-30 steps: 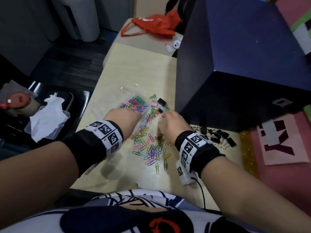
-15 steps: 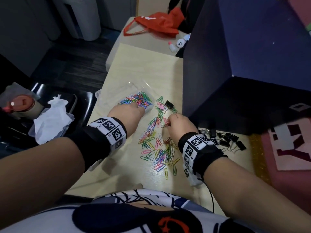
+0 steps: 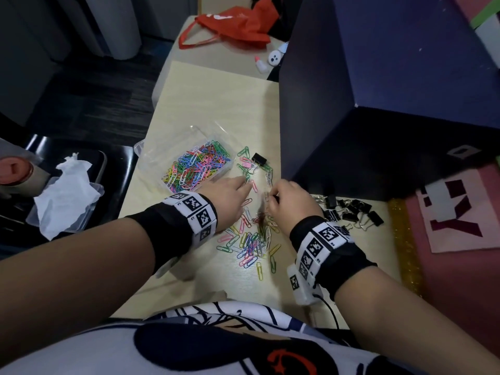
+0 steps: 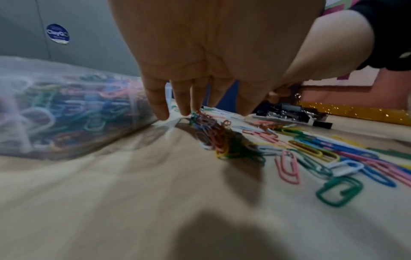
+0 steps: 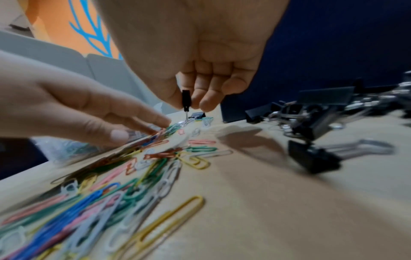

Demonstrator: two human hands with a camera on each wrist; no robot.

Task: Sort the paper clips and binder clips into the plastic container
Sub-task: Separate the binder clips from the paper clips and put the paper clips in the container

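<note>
A clear plastic container (image 3: pixel 151 155) holds a heap of coloured paper clips (image 3: pixel 197 166); the left wrist view shows it blurred (image 4: pixel 66 109). More loose paper clips (image 3: pixel 251 242) lie scattered between my hands. My left hand (image 3: pixel 247 185) is just right of the container, its straight fingers (image 4: pixel 160 105) down on a bunch of clips (image 4: pixel 211 133). My right hand (image 3: pixel 270 196) pinches a small black binder clip (image 5: pixel 186 98) between thumb and fingers, just above the table. A pile of black binder clips (image 3: pixel 351 212) lies to its right. One binder clip (image 3: pixel 259 159) sits beyond the hands.
A large dark blue box (image 3: pixel 378 90) stands close on the right, at the table's far right part. A red bag (image 3: pixel 235 25) and small white bottles (image 3: pixel 270 60) lie at the far end. Off the left table edge is a black seat with tissue (image 3: pixel 65 190).
My left hand has come off the container and moved right onto the loose paper clips. My right hand has stayed near the same spot, drawing slightly back.
</note>
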